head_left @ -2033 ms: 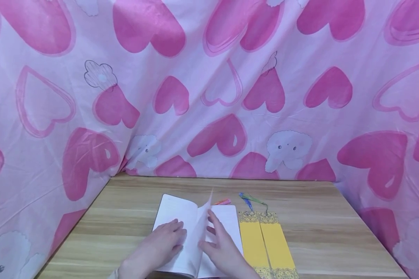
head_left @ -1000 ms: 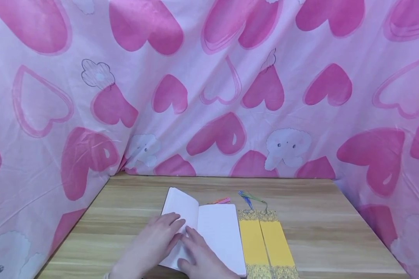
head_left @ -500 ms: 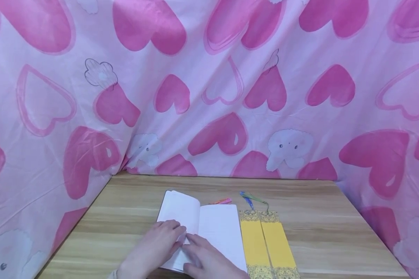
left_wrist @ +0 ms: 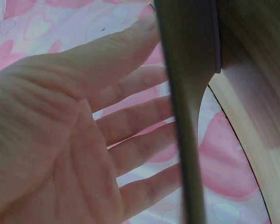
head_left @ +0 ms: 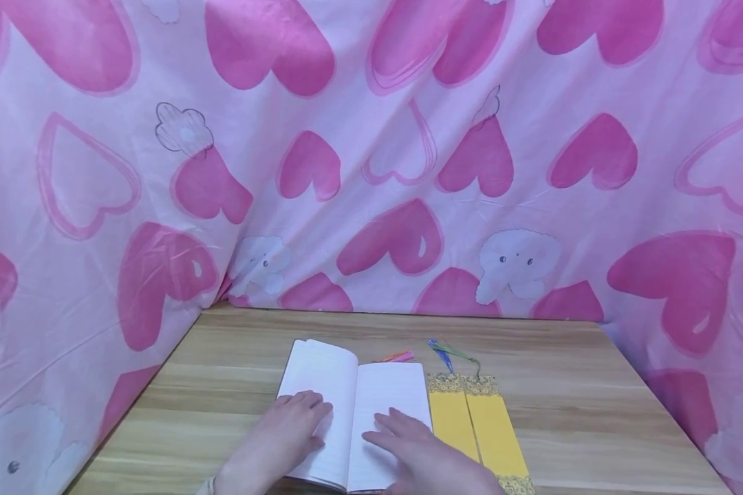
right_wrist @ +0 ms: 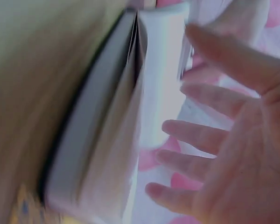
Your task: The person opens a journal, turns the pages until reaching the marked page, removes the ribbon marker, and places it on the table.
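An open notebook (head_left: 331, 371) with faintly lined white pages lies on the table. My left hand (head_left: 291, 433) rests on its left page, fingers spread and nearly straight. In the left wrist view the left hand (left_wrist: 84, 126) shows its palm, its fingertips against the notebook (left_wrist: 184, 93). Over the right page my right hand (head_left: 417, 447) has its fingers apart and holds nothing. The right wrist view shows the right hand (right_wrist: 228, 135) with spread fingers, a little away from the fanned page edges of the notebook (right_wrist: 112, 140).
Two yellow bookmarks (head_left: 498, 426) with patterned ends lie right of the notebook. A blue tassel (head_left: 441, 356) and a green tassel (head_left: 458, 352) reach out above them. A pink tassel (head_left: 399, 357) pokes out behind the notebook. Heart-printed cloth (head_left: 371, 165) encloses the wooden table (head_left: 594, 412).
One page has gone over from right to left. My right hand moved left with it, then back right over the right page. My left hand stays on the left page.
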`<action>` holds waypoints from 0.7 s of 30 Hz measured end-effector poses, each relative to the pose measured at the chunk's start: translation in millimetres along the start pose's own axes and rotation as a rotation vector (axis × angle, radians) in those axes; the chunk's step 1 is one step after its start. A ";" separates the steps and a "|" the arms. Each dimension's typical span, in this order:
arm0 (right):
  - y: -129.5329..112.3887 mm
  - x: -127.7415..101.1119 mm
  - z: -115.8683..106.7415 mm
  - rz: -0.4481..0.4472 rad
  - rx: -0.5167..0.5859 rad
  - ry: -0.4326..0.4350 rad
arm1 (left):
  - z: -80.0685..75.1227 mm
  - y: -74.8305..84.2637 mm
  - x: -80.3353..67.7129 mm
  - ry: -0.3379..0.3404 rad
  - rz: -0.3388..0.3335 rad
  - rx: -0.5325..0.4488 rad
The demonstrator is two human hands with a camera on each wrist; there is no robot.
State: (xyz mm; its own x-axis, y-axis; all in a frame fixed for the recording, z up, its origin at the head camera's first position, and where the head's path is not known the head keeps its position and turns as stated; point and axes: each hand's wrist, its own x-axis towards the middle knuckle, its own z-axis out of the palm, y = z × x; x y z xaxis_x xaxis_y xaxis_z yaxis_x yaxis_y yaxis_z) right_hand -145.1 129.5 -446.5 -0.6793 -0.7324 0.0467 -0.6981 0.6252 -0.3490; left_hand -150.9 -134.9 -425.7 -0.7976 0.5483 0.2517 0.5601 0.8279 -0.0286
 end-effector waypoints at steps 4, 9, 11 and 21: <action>9.0 -7.2 -6.0 0.049 -0.061 -0.052 | 0.0 -0.9 -0.1 -0.021 -0.011 -0.006; 16.4 -10.8 -7.9 0.138 -0.070 -0.126 | -1.4 -2.8 -0.7 -0.027 -0.014 -0.014; 18.6 -11.3 -7.5 0.157 -0.075 -0.140 | -2.0 -3.5 -0.9 -0.027 -0.013 -0.014; 24.6 -11.2 -10.5 0.206 -0.010 -0.142 | -3.0 -3.6 -1.2 -0.026 -0.015 -0.020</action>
State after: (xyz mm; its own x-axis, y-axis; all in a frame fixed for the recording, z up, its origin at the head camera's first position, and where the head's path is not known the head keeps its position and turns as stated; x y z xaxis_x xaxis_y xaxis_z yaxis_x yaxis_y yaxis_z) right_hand -157.0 155.9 -445.8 -0.7695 -0.6193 -0.1563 -0.5509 0.7673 -0.3281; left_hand -151.3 -138.9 -423.0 -0.8113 0.5389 0.2268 0.5522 0.8337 -0.0055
